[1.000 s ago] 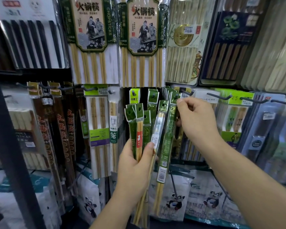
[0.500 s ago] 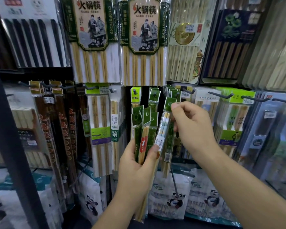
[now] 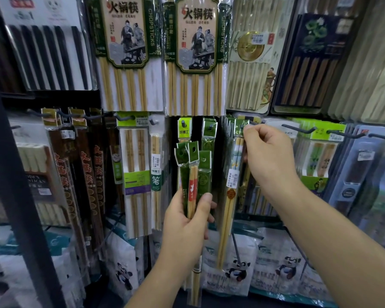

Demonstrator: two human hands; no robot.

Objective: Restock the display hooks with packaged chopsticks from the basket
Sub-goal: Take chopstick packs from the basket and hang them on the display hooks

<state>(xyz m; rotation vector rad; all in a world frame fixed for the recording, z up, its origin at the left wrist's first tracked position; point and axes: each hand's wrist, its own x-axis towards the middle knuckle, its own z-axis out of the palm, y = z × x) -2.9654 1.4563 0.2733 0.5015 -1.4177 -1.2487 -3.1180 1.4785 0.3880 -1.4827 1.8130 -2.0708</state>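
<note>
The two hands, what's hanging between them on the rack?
In the head view, between the left hand and right hand hangs the pack of pale chopsticks that the right hand pinches at its top.

1 head-worn camera faces the display hooks [image 3: 298, 130] close up, angled slightly downward

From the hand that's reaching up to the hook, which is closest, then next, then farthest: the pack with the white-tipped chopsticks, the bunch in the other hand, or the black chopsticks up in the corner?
Measured from the right hand:
1. The white-tipped chopstick pack, pinched at its top by that hand.
2. The bunch of green packs, lower left, gripped in the left hand.
3. The black chopsticks, far away at the upper left.
</note>
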